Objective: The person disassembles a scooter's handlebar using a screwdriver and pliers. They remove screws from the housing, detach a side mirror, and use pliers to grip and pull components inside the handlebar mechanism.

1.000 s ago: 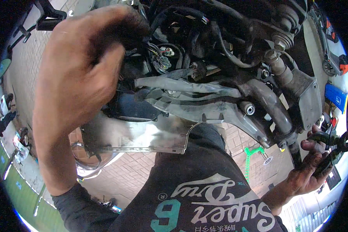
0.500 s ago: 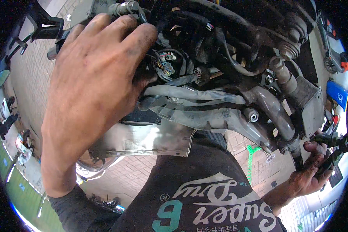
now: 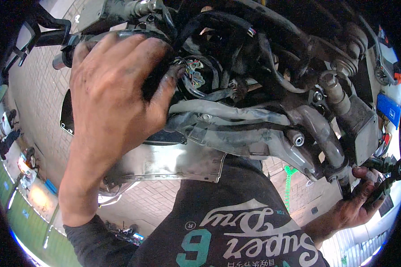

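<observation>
My left hand (image 3: 116,89) reaches over the left part of a stripped two-wheeler front end, its fingers curled down on a dark part there. Those fingertips are hidden, so what they grip cannot be made out. The thumb lies beside a bundle of thin coloured wires (image 3: 194,73). At the far right, my right hand (image 3: 358,200) is closed round a dark two-armed tool (image 3: 385,184) that looks like pliers, near the lower end of a bent metal tube (image 3: 321,133). Grey-sheathed cables (image 3: 227,110) run between the hands above a grey plastic bracket (image 3: 249,138).
A shiny panel (image 3: 169,162) hangs below the bracket, close to my dark shirt (image 3: 227,222). A green coiled hose (image 3: 288,187) hangs over the paved floor (image 3: 151,198). A blue box (image 3: 388,110) stands at the far right. A black bracket (image 3: 49,33) juts out upper left.
My left hand has shifted slightly down and right, its thumb now showing beside the coloured wires. The frame parts sit a little further right in view. My right hand keeps its hold.
</observation>
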`<state>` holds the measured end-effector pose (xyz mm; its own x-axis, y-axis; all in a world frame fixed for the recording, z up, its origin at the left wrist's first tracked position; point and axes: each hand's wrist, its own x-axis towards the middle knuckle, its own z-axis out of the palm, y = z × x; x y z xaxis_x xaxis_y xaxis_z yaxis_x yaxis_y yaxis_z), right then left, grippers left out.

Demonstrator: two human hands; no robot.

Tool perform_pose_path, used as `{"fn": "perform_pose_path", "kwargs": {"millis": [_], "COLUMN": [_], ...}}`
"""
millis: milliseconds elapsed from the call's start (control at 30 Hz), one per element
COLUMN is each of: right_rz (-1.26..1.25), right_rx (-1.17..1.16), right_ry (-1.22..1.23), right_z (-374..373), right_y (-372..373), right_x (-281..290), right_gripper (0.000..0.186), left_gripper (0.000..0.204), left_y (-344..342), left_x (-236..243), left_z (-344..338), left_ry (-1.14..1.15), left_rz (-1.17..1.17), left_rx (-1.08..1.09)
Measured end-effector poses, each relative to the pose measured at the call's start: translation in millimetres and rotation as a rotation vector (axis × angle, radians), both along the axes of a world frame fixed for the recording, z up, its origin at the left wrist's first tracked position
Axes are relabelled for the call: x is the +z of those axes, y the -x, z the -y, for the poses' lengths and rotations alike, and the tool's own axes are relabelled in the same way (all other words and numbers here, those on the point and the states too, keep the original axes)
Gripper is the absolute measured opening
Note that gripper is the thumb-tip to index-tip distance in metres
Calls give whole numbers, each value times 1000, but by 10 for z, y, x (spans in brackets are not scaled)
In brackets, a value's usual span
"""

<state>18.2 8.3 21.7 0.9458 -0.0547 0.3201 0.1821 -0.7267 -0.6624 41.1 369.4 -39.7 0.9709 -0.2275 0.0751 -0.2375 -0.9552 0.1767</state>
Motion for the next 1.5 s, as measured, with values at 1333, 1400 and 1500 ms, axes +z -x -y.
{"fn": "perform_pose_path", "kwargs": {"millis": [1333,1400,1500], "right_rz": [20,28,-27], "right_rx": [-168,-178,-175], "right_ry": [148,131,42], "right_z": [-5,-20,-23], "right_y": [37,46,57], "right_x": [38,35,44], "right_gripper": [23,21,21], "left_gripper": [24,24,23], "left_y": [-261,-238,-270], "left_x": [60,80,194], "left_z": [84,107,165], "left_ry": [85,92,-88], "left_rz": [-260,-257,-281], "left_rx": [-150,-128,-161]}}
